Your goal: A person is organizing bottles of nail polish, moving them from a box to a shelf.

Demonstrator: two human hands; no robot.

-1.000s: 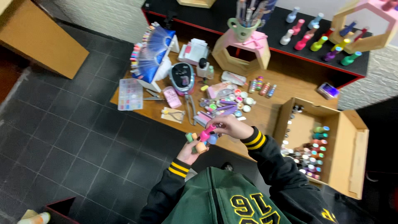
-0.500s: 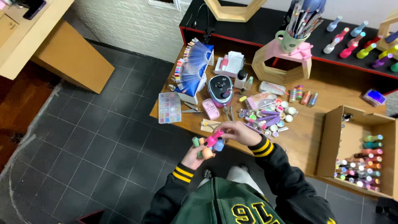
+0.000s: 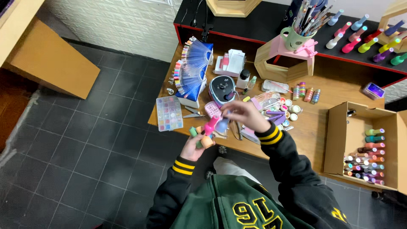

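Head view: a person in a green jacket with yellow-striped cuffs works at the near edge of a wooden tabletop (image 3: 330, 91).
Left hand (image 3: 194, 147): its grip is closed around a small cluster of nail polish bottles (image 3: 202, 139), green and orange among them, held just off the tabletop's edge.
Right hand (image 3: 243, 116): fingers pinched narrowly on a pale blue bottle (image 3: 221, 125), right above the left hand's cluster; a pink bottle (image 3: 211, 125) stands touching it.
Step in hand: by the look of it, gathering or sorting bottles between the two hands.
Next move calls for: a steady left hold while the right hand shifts its bottle without knocking the others loose.
Beyond the right hand: a nail lamp (image 3: 222, 89) and a fan of colour swatches (image 3: 193, 74).
Far to the right hand's side: a cardboard box (image 3: 339, 135) of polish bottles.
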